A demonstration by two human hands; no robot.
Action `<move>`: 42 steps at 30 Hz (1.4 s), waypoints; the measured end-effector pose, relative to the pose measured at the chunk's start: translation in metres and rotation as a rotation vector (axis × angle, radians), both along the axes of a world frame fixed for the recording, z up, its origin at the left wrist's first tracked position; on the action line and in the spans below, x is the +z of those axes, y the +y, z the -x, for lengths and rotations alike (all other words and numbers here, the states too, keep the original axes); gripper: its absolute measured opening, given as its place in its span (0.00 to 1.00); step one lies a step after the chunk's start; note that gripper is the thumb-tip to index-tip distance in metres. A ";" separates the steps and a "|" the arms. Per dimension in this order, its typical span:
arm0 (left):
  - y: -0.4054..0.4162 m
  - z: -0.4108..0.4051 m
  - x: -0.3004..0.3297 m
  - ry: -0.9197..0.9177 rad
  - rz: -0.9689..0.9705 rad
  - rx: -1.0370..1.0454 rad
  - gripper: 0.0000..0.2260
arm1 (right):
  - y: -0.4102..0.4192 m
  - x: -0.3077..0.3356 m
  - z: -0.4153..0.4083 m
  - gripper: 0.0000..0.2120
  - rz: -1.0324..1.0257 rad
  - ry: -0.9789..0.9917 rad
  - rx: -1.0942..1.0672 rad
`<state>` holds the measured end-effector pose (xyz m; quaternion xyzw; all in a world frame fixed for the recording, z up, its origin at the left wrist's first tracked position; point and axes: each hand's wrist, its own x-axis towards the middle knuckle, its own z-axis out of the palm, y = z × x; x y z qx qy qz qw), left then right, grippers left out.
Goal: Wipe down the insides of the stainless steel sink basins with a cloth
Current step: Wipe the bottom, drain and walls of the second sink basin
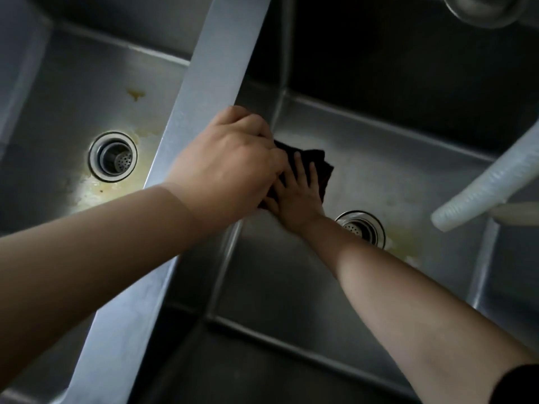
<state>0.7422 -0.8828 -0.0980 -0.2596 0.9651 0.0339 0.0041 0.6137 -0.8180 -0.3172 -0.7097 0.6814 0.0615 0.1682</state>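
While my right hand [297,196] presses the cloth [316,164] flat on the floor of the right basin [393,170], fingers straight and spread over the dark fabric, my left hand [230,158] hooks over the divider [210,83] between the two basins, fingers curled round its edge for support. The cloth sits near the basin's left wall, up from the drain [361,227], and part of it is hidden under my left hand.

I judge this to be the floor-wiping step in the right basin. To do it well I would keep the palm flat so the whole cloth bears on the steel, then draw it in overlapping strokes from the wall toward the drain, so loosened dirt goes that way rather than back over clean metal. Yellowish staining shows just right of the drain; that patch probably wants firmer pressure and a few short passes. The corners where floor meets wall look dim, so I would push a folded edge into them instead of trusting a flat sweep.

A white hose [481,182] hangs in from the right, and my forearm could catch it on a long stroke. The left basin [73,112] shows stains around its own drain [113,156], so it looks not yet wiped.
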 end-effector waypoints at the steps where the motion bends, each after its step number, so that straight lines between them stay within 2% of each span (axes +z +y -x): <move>1: 0.000 -0.001 -0.001 -0.007 0.006 0.001 0.07 | 0.013 0.000 -0.007 0.35 0.000 0.001 0.025; 10: 0.002 -0.001 -0.004 -0.022 0.080 0.016 0.10 | 0.119 0.013 -0.077 0.37 -0.040 -0.036 0.215; 14: 0.004 -0.001 -0.004 -0.063 0.119 0.017 0.11 | 0.156 0.023 -0.098 0.33 -0.132 -0.027 0.382; 17: 0.005 0.001 -0.004 -0.125 0.134 0.016 0.10 | 0.178 0.021 -0.091 0.29 -0.190 -0.151 0.521; 19: 0.009 0.002 -0.002 -0.185 0.145 -0.002 0.09 | 0.194 0.027 -0.075 0.28 -0.162 -0.153 0.541; 24: 0.023 0.011 -0.001 -0.354 0.206 -0.183 0.05 | 0.237 0.045 -0.001 0.30 -0.229 -0.062 0.444; 28: 0.053 0.028 -0.032 -0.484 0.044 -0.213 0.06 | 0.274 0.047 0.064 0.36 -0.379 0.036 0.400; 31: 0.081 0.038 -0.063 -0.564 -0.097 -0.192 0.09 | 0.287 0.059 0.087 0.42 -0.402 0.086 0.278; 34: 0.100 0.039 -0.091 -0.606 -0.197 -0.134 0.12 | 0.283 0.055 0.081 0.47 -0.393 0.103 0.200; 37: 0.113 0.035 -0.111 -0.662 -0.291 -0.067 0.19 | 0.265 0.036 0.053 0.48 -0.419 0.036 0.192; 42: 0.120 0.034 -0.121 -0.703 -0.363 0.130 0.26 | 0.197 0.018 0.009 0.46 -0.222 -0.039 0.120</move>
